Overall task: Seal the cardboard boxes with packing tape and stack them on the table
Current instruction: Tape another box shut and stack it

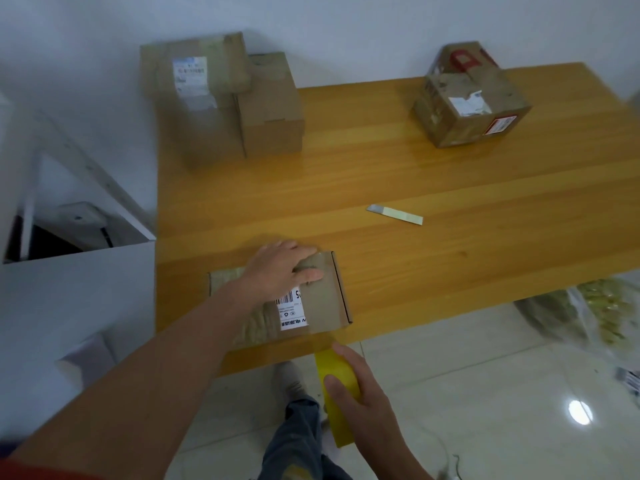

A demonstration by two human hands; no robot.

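While lying flat at the near edge of the desk [415, 161], at about 6 o'clock of its surface, small cardboard box [311, 299] pinned under the left hand [282, 268]. Left hand spread, palm down, fingers pointing toward 3 o'clock, forearm crossing the box from 7 o'clock. White shipping label [292, 311] seen just under the wrist. Right hand [360, 386] below the desk edge, at 5 o'clock from the box, wrapped around a yellow tape roll [337, 379], thumb on top and the other fingers curled on its side. Thin clear strip of tape [323, 336] seems stretched from the roll up to the near side of the box, though faint.

Counted on the desk: four boxes in sight. One under the hand; two standing touching each other at 11 o'clock, the taller labelled box [197, 102] and the plain box [273, 105] beside it; one taped box with red print [471, 98] alone at 1 o'clock, well apart. One small knife blade [394, 214] lying near the middle of the desk. One roll of tape.
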